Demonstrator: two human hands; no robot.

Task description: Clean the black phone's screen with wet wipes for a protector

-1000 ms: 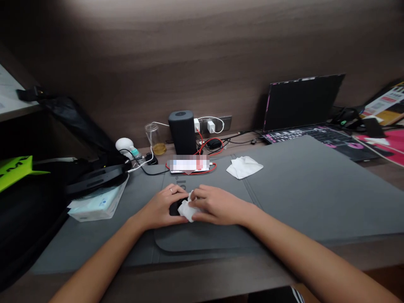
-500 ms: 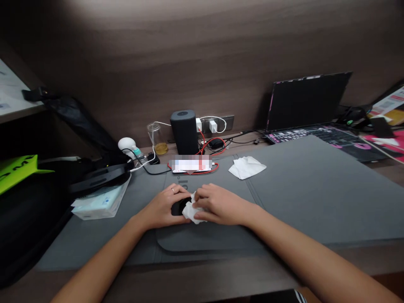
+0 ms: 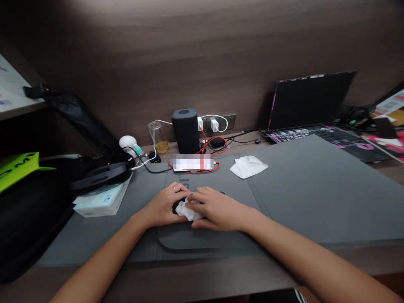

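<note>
My left hand (image 3: 164, 206) grips the left end of a dark flat object that looks like a phone (image 3: 175, 206), lying on the grey mat. Thumb and fingers are on its opposite sides. A crumpled white tissue (image 3: 186, 211) is bunched under the fingers of my right hand (image 3: 213, 208), pressed onto the dark surface. Most of the phone is covered by the tissue and my right hand; a thin rounded corner shows beyond the knuckles. Another white tissue (image 3: 248, 167) lies loose farther back on the mat.
On the grey mat (image 3: 303, 198), a blurred-out device (image 3: 193, 163) with a red cable lies ahead of my hands. Behind it stand a dark speaker (image 3: 185, 132) and a glass jar (image 3: 162, 145). A tissue pack (image 3: 102, 202) sits left, an open laptop (image 3: 311, 105) right.
My right hand has slid slightly left with the tissue, over the dark phone. A rounded corner now shows behind that hand. My left hand keeps its hold.
</note>
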